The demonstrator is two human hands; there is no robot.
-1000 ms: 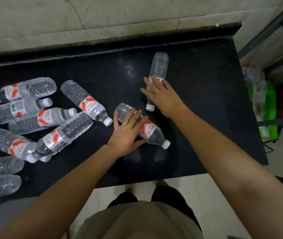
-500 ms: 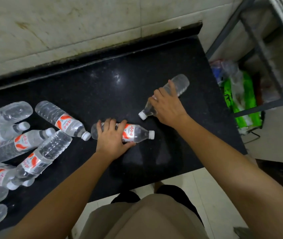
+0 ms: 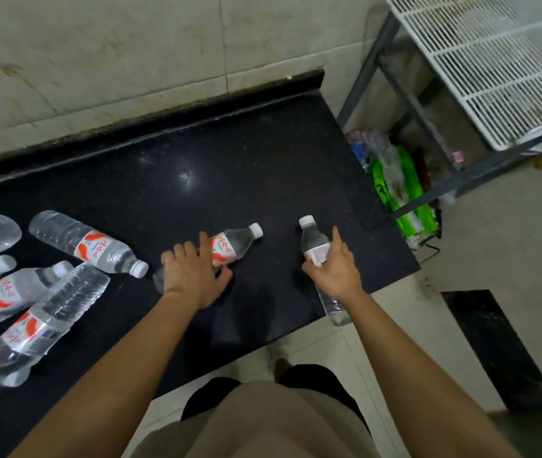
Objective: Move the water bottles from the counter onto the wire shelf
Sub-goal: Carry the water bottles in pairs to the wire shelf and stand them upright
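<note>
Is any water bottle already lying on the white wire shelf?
No, the visible part of the wire shelf is bare white grid with nothing on it.

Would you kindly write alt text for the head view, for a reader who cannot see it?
A person's left hand grips a water bottle lying on a black counter while the right hand holds a second bottle. More bottles lie at left; a white wire shelf stands at right.

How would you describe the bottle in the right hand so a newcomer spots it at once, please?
Find the right end of the black counter, nearest the white wire shelf. There the right hand grips a water bottle round its middle. Unlike the rest, its label shows mostly white and its base juts past the counter's front edge.
</note>
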